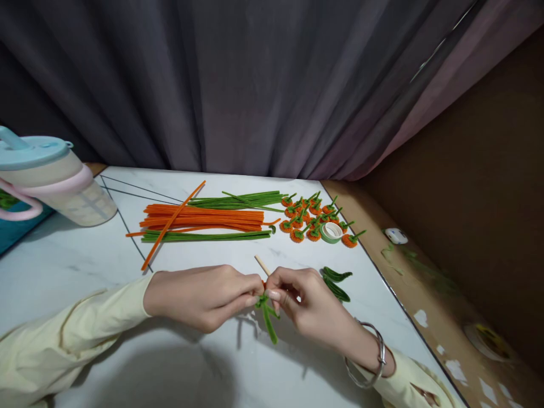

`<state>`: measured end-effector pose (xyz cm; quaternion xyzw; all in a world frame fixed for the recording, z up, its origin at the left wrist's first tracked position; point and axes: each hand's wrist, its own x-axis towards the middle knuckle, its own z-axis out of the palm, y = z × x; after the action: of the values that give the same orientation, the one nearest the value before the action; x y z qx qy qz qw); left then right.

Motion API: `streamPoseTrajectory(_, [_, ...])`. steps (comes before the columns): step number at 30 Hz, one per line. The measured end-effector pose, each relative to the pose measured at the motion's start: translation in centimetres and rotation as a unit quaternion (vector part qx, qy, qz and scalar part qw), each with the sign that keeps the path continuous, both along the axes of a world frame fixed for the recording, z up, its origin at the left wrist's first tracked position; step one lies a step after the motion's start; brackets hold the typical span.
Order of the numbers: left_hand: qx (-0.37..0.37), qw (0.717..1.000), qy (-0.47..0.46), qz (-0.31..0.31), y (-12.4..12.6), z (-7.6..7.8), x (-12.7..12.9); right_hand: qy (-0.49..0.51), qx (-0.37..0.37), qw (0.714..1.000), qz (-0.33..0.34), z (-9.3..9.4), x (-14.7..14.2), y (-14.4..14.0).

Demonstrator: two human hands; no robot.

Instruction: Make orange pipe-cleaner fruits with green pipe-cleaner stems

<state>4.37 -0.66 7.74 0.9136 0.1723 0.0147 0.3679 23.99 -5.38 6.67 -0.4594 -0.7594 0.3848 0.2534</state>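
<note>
My left hand and my right hand meet over the white table, both closed in a pinch. Between their fingertips is a green pipe cleaner piece, its fuzzy ends hanging toward me. A bit of orange shows just above it, mostly hidden by the fingers. A thin wooden stick pokes up beside my right fingers, its lower part covered. Right of my right hand lie dark green leaf-shaped pieces.
Orange pipe cleaners and green pipe cleaners lie in bundles ahead. Several small orange pumpkins with green stems sit to their right, beside a roll of green tape. A tumbler stands at left.
</note>
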Motion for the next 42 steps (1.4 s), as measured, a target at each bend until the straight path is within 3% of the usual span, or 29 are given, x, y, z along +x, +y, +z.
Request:
streamPoseTrajectory(10, [-0.041,0.995,-0.025,0.089,-0.4,0.3,0.9,0.0,0.111,0.994,-0.014,0.5,0.2,-0.4])
streamPoseTrajectory(18, [-0.123,0.981,-0.068,0.136,-0.3,-0.4,1.2,0.002,0.074,0.997,-0.026,1.4,0.7,-0.4])
streamPoseTrajectory(20, [-0.203,0.966,-0.064,0.148,-0.3,-0.3,1.2,-0.007,0.073,0.997,-0.034,2.1,1.2,-0.5])
streamPoseTrajectory(24, [-0.362,0.91,-0.061,0.191,-0.3,-0.5,1.2,-0.058,0.08,0.995,-0.016,3.0,1.7,-1.2])
streamPoseTrajectory(28, [-0.423,0.881,-0.067,0.2,-0.4,-0.7,1.1,-0.054,0.085,0.995,0.0,2.5,1.3,-1.8])
streamPoseTrajectory(32, [-0.482,0.851,-0.083,0.194,-0.3,-0.8,1.0,-0.034,0.151,0.988,0.016,1.4,1.1,-2.0])
streamPoseTrajectory(36, [-0.539,0.809,-0.092,0.217,-0.3,-0.7,1.1,-0.125,0.288,0.949,0.04,1.1,1.1,-2.2])
streamPoseTrajectory(39, [-0.548,0.796,-0.09,0.241,-0.5,-0.5,1.3,-0.224,0.419,0.877,0.066,1.3,1.0,-2.1])
streamPoseTrajectory(42, [-0.542,0.796,-0.09,0.254,-0.7,-0.3,1.5,-0.254,0.507,0.816,0.111,1.3,1.0,-1.7])
